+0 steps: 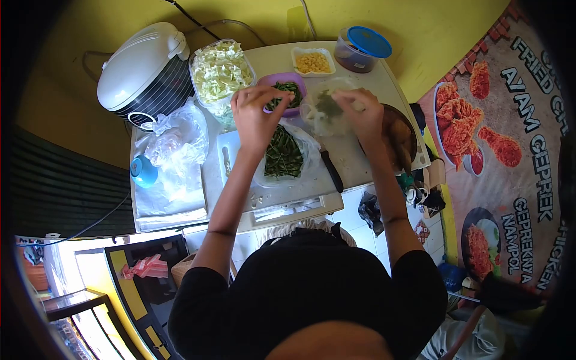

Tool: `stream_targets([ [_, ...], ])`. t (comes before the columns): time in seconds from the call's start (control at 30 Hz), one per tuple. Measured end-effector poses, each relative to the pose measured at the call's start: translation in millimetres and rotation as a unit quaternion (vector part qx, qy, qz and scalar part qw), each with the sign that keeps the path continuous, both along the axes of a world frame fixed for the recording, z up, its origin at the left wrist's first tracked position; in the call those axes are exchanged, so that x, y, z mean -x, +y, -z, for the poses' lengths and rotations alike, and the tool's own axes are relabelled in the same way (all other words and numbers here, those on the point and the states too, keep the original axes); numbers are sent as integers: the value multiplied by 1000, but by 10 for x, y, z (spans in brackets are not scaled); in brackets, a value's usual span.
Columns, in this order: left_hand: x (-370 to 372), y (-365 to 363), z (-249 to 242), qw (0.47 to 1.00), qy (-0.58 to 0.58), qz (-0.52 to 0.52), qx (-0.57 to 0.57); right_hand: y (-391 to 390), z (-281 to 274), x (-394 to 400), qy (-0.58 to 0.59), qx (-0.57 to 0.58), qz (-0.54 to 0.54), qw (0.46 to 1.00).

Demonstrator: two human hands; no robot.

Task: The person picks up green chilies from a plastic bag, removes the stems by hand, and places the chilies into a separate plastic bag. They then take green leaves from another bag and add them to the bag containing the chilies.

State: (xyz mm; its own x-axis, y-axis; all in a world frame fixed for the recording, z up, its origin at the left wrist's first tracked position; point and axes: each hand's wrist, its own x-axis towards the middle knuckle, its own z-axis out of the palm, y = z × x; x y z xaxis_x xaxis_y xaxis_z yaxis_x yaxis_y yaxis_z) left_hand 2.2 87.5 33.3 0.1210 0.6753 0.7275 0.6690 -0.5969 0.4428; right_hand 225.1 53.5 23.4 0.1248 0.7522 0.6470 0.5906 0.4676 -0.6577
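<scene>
My left hand [258, 117] is raised over the table beside a purple container [303, 90] of chopped green vegetables. Its thumb and fingers are bent toward each other in a pinch; anything between them is too small to name. My right hand [365, 114] hovers at the edge of a translucent plastic container [321, 126] with some green in it. Its fingertips are drawn together too, and what they hold cannot be made out. Below, between my forearms, cut green beans [283, 155] lie in an open clear plastic bag [309, 150]. A black-handled knife [332, 171] rests to their right.
A rice cooker [144, 72] stands at the back left, beside a tub of chopped cabbage [222, 69]. Behind are a tray of corn [313, 62] and a blue-lidded tub [363, 49]. A brown bowl [393, 114] sits right; plastic bags [177, 144] and a blue cup [143, 171] lie left.
</scene>
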Motion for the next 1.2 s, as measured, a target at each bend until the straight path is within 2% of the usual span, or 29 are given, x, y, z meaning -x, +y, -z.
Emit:
stream_targets([
  [0.03, 38, 122, 34, 1000, 0, -2, 1, 45, -13, -36, 3, 38, -1, 999],
  [0.07, 79, 250, 108, 998, 59, -5, -28, 70, 47, -36, 3, 39, -3, 999],
  [0.1, 87, 289, 80, 991, 117, -7, -58, 95, 103, -15, -75, 5, 20, 997],
  [0.13, 94, 260, 79, 991, 116, -7, -60, 123, 133, -21, -153, -31, 46, 987],
  [0.17, 118, 177, 92, 995, 92, 36, -22, 116, 167, -30, -154, -33, 47, 986],
  [0.2, 143, 62, 85, 995, 68, 78, 19, 24, 151, 45, -142, 28, -51, 988],
  [0.23, 171, -42, 96, 994, 68, 77, 20, -72, 160, 133, -127, 91, -148, 977],
  [0.37, 301, -410, 210, 982, 8, 133, 132, -275, 379, 510, -204, 59, -184, 960],
  [0.43, 370, -559, 270, 970, -23, 163, 177, -305, 469, 603, -286, 75, -124, 947],
  [0.53, 471, -703, 334, 972, -25, 129, 195, -286, 479, 569, -299, 122, -150, 935],
  [0.67, 546, -768, 364, 969, -28, 110, 218, -287, 499, 513, -331, 95, -162, 925],
  [0.93, 571, -817, 415, 960, 35, 126, 247, -261, 555, 586, -280, 110, -68, 951],
  [1.2, 622, -845, 467, 947, 22, 152, 284, -228, 526, 634, -277, 130, -68, 950],
])
